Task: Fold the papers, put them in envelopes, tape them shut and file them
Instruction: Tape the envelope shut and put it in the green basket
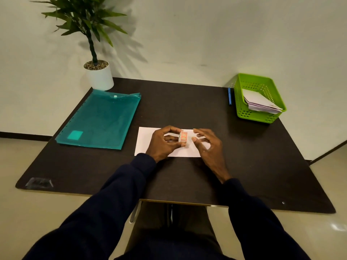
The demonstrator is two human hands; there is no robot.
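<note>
While pinched between thumb and fingertips of the left hand [163, 142], the tape roll [183, 136] stands on edge over the envelope's middle. Right hand [206, 145]: just right of the roll, fingers loosely spread, holding nothing visible; judged the hand to draw tape. Envelope [145, 139]: flat on the table [244, 166], long axis left-right, under both hands. Teal folder [101, 119]: well left.

Office setting, dark desk [187, 102], teal document folder [101, 119], green basket [242, 111], potted plant [98, 74]
</note>
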